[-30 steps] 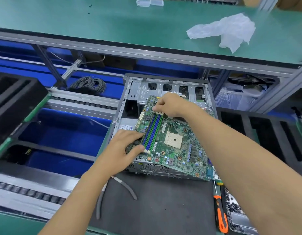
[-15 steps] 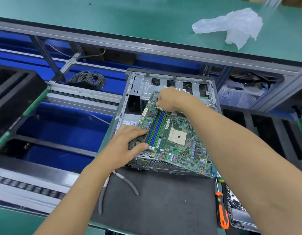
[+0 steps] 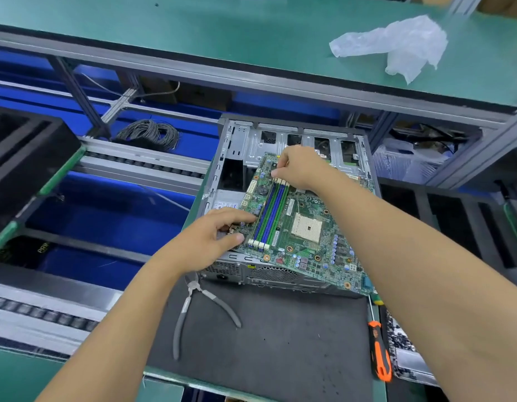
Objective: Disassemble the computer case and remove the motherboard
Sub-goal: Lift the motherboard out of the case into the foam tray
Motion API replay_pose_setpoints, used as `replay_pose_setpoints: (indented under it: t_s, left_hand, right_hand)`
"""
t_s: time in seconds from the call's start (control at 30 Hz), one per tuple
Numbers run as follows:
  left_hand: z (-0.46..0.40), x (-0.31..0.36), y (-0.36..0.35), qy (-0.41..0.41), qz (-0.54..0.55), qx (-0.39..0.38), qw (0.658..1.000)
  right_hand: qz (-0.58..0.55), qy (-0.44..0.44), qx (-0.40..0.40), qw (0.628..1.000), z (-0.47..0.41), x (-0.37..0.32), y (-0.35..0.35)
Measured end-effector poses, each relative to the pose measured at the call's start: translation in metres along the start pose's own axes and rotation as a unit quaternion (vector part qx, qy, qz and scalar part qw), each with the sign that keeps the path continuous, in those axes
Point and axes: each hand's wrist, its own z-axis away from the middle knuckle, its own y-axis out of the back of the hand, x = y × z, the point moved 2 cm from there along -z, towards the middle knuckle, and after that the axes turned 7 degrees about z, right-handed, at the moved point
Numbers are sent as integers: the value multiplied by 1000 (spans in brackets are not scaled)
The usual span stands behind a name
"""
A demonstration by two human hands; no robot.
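motherboard (image 3: 303, 227) lifted higher, labels unreadable

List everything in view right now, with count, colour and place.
motherboard: one, green, tilted over the case
computer case: one, grey, on the mat
mat: one, dark grey, near bench
pliers: one, grey handles, mat left
screwdriver: one, orange and black, mat right
plastic bag: one, clear, green shelf
cable coil: one, grey, behind case, left
left hand: grips the board's near-left edge
right hand: pinches the board's far end
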Motion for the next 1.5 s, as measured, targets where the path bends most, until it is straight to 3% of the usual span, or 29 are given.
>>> replay_pose_setpoints:
  t_s: [0.07, 0.13, 0.23, 0.3, 0.4, 0.6, 1.07, 1.5]
  left_hand:
    - [-1, 1, 1, -2, 5, 1, 1000]
    - [-2, 0, 0, -8, 1, 10, 1000]
    - [-1, 2, -4, -25, -7, 33, 999]
    - [-1, 2, -6, -41, -9, 49, 998]
    - [-1, 4, -7, -54, -15, 52, 997]
    - [0, 4, -7, -55, -36, 52, 997]
    - [2, 7, -8, -58, -51, 52, 996]
    - [2, 8, -8, -51, -49, 52, 996]
  right_hand:
    - [-65, -24, 51, 996, 5, 3, -1]
    - [-116, -29, 172, 978, 20, 4, 0]
    - [-137, 114, 291, 940, 73, -10, -9]
    - [-102, 217, 295, 925, 112, -21, -35]
    - [-36, 282, 325, 902, 143, -27, -78]
    - [-11, 234, 397, 887, 151, -29, -108]
    - [-44, 179, 414, 891, 145, -37, -117]
    - [24, 172, 480, 860, 146, -42, -119]
